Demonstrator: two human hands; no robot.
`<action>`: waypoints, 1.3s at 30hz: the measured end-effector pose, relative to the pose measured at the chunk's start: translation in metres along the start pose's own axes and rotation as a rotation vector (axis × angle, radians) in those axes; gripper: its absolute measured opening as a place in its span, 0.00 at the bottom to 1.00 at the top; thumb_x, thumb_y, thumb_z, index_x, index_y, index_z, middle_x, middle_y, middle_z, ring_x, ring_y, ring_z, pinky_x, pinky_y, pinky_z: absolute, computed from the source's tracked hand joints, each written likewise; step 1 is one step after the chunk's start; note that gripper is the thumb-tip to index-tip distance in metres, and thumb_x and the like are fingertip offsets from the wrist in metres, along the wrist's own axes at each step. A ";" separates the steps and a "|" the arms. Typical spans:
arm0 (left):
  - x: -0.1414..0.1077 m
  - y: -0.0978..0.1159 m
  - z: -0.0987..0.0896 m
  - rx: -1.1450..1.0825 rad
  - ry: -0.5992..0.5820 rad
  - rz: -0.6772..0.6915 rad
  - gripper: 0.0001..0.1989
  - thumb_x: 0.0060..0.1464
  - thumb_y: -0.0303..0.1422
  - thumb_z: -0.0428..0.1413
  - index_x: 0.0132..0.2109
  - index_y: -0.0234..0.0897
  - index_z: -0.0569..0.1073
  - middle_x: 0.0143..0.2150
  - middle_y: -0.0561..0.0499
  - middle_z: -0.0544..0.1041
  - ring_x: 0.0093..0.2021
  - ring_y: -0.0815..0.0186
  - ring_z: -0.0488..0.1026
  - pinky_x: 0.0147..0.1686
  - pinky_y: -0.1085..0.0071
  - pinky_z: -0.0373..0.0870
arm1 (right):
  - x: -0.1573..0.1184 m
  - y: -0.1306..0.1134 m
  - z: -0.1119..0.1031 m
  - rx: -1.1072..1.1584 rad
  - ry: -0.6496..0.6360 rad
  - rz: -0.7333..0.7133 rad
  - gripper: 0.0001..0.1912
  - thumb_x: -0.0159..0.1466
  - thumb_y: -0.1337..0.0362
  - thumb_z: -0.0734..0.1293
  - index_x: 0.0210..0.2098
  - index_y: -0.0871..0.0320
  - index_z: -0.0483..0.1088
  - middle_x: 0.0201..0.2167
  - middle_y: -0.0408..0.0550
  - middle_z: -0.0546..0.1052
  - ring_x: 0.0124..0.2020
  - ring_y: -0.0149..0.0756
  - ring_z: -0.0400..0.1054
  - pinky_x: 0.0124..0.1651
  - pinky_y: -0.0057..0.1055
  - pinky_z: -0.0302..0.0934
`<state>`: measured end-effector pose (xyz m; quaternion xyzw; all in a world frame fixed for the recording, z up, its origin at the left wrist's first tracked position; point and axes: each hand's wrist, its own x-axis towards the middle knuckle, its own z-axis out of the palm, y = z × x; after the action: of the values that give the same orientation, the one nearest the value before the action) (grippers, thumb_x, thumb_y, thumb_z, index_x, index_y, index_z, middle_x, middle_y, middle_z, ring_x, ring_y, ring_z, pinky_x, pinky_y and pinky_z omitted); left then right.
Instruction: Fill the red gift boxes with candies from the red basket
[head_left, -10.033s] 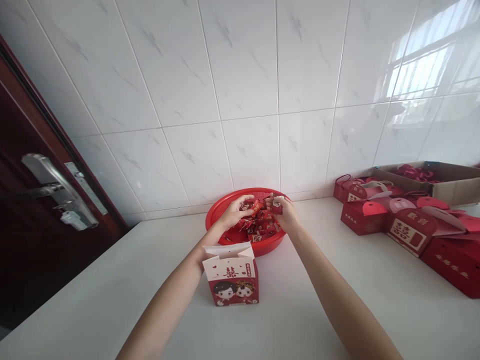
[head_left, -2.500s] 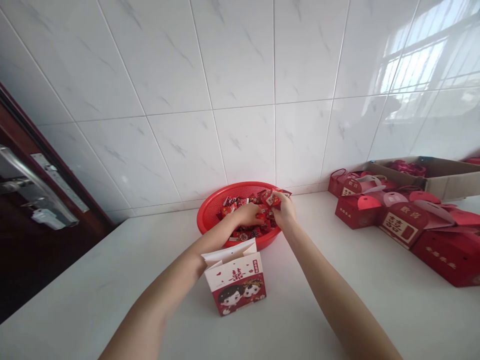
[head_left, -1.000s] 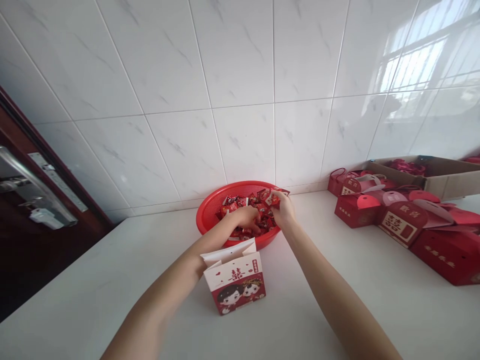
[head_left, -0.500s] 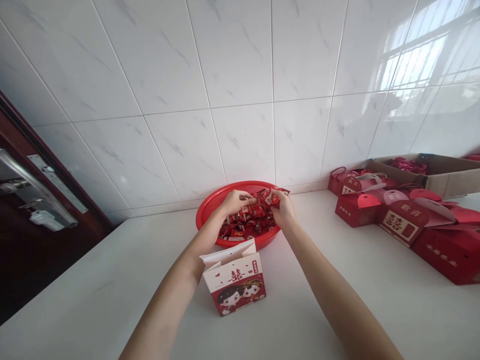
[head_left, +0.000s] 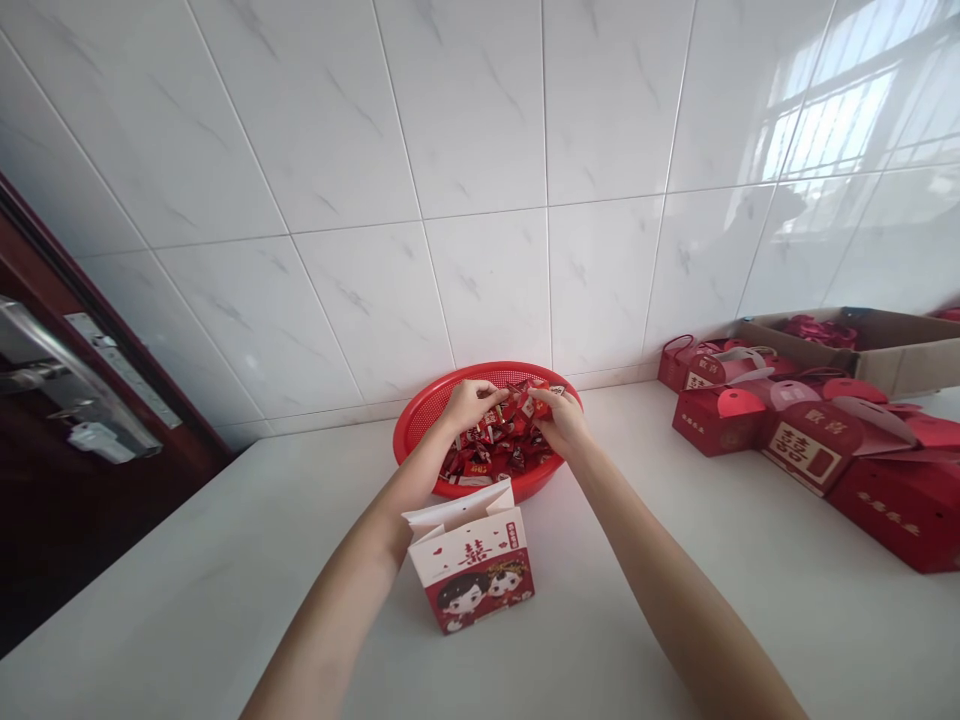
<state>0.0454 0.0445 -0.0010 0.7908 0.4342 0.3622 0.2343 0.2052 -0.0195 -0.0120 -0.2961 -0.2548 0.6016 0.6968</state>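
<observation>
Head view, L to R: L hand (head_left: 469, 405) over red basket (head_left: 412, 425), fingertips narrow; can't tell if pinching anything. Candies (head_left: 487, 450) heaped in basket: prob. light, slick wrappers; pinch by wrapper ends. Paper box (head_left: 480, 580) in front, open-topped; looks light, thin, easily dented; hold by sides. R hand (head_left: 561, 420) at basket's R side, gripping candies w/ fingertips. Gift boxes (head_left: 802, 445) far R.

Red basket (head_left: 421, 420) partly hidden behind paper box (head_left: 475, 575), door (head_left: 82, 520) cut by left edge, cardboard box (head_left: 911, 362) by right
</observation>
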 end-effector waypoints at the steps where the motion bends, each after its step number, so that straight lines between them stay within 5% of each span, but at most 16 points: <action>1: 0.000 0.001 0.000 -0.004 0.004 0.007 0.26 0.49 0.57 0.57 0.25 0.36 0.72 0.24 0.52 0.73 0.28 0.65 0.67 0.28 0.70 0.62 | 0.000 0.000 0.000 -0.006 -0.002 0.003 0.10 0.44 0.70 0.75 0.23 0.59 0.70 0.23 0.44 0.77 0.28 0.34 0.73 0.29 0.28 0.66; 15: -0.007 0.023 -0.001 -0.163 -0.007 -0.011 0.24 0.48 0.52 0.62 0.24 0.38 0.65 0.22 0.56 0.64 0.23 0.70 0.60 0.24 0.71 0.58 | -0.002 0.000 -0.001 -0.033 -0.018 -0.021 0.18 0.40 0.71 0.78 0.29 0.56 0.72 0.25 0.42 0.79 0.30 0.36 0.73 0.33 0.30 0.68; 22: -0.008 0.023 -0.002 -0.324 -0.041 0.034 0.20 0.49 0.51 0.62 0.31 0.38 0.68 0.30 0.53 0.71 0.31 0.68 0.68 0.32 0.71 0.66 | -0.003 0.001 -0.001 -0.054 -0.056 0.009 0.19 0.39 0.70 0.79 0.30 0.58 0.73 0.25 0.42 0.78 0.29 0.35 0.73 0.30 0.29 0.66; 31: -0.008 0.022 -0.005 -0.265 -0.152 -0.017 0.26 0.49 0.56 0.59 0.27 0.36 0.69 0.23 0.57 0.62 0.25 0.71 0.57 0.26 0.71 0.55 | 0.003 0.004 -0.004 -0.020 -0.045 -0.065 0.21 0.40 0.69 0.78 0.35 0.57 0.73 0.26 0.41 0.79 0.31 0.35 0.74 0.37 0.31 0.69; 39: -0.018 0.036 -0.014 -0.278 -0.046 0.019 0.27 0.48 0.59 0.59 0.28 0.36 0.70 0.25 0.55 0.66 0.26 0.70 0.60 0.27 0.72 0.58 | -0.006 -0.004 0.003 -0.131 -0.143 -0.053 0.20 0.40 0.69 0.75 0.35 0.58 0.74 0.24 0.41 0.78 0.27 0.35 0.72 0.31 0.31 0.66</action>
<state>0.0466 0.0112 0.0256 0.7629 0.3669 0.4027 0.3481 0.2049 -0.0254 -0.0066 -0.2905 -0.3507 0.5846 0.6715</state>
